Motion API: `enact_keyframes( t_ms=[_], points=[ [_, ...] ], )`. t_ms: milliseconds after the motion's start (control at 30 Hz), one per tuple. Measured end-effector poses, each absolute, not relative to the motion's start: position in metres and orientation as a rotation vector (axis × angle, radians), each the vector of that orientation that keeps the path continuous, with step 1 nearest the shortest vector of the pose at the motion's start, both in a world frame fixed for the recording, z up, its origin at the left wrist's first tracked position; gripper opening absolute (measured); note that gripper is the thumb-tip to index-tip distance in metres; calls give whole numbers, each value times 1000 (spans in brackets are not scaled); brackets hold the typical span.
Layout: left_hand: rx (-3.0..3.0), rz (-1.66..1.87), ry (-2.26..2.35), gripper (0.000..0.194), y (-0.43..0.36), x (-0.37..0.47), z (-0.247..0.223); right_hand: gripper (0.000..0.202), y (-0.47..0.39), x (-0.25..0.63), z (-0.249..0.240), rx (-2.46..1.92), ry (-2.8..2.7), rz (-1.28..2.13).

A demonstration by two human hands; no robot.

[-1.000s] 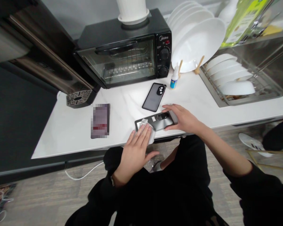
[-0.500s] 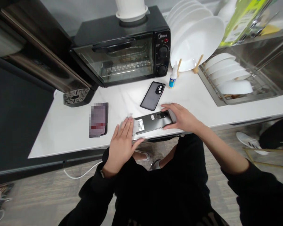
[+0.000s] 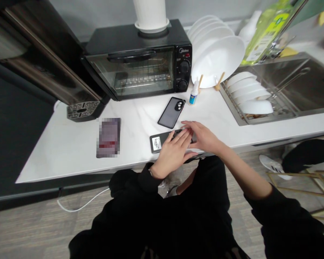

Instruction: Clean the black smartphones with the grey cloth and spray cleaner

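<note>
A dark smartphone [image 3: 164, 136] lies back up near the counter's front edge, with a white barcode label [image 3: 156, 143] at its left end. My right hand [image 3: 205, 138] grips its right end between thumb and fingers. Flat across the right half of the phone lies my left hand [image 3: 174, 153], fingers stretched out and covering most of the camera area. A bit of pale, thin material shows at the left fingertips; I cannot make out its full shape. Just behind is a phone case [image 3: 169, 114], translucent with a black rim. A small spray bottle [image 3: 193, 96] stands beyond it.
A second phone [image 3: 108, 138], partly pixelated, lies to the left. Behind stand a toaster oven [image 3: 140, 72], a drink machine [image 3: 82, 109] and racked white plates [image 3: 218, 61]. At right is a sink [image 3: 307, 93] with bowls [image 3: 252, 93]. Another person's shoe [image 3: 274, 166] shows below.
My left hand has slid right along the phone, from its left end to the camera end, uncovering the barcode label end. My right hand keeps its grip. The view has shifted slightly.
</note>
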State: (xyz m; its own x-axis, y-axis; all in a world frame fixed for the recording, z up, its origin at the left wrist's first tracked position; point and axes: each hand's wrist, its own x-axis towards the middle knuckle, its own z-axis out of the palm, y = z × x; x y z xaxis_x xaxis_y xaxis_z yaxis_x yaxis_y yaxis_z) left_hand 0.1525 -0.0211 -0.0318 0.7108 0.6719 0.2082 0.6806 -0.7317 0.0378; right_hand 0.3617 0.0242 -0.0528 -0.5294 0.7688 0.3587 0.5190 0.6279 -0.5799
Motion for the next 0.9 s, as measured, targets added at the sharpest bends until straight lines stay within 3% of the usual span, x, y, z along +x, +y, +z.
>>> enact_keyframes(
  t_ms=[133, 267, 400, 633, 800, 900],
  points=[
    [-2780, -231, -1307, 82, -35, 101, -26, 103, 23, 361, -50, -986, -2255, 534],
    [-2654, -145, -1492, 85, -70, 55, -23, 98, 23, 359, -46, -1018, -2260, 553],
    [-2755, -142, -1391, 92, -83, 76, -25, 98, 22, 358, -45, -1008, -2257, 558],
    [-2904, -305, -1175, 83, -32, 148, -27, 81, 23, 360, -49, -968, -2250, 544],
    [-2821, -224, -1303, 80, -24, 103, -22, 98, 23, 361, -49, -975, -2265, 522],
    [-2681, -173, -1506, 83, -44, 62, -19, 96, 22, 360, -45, -1012, -2268, 546]
  ],
)
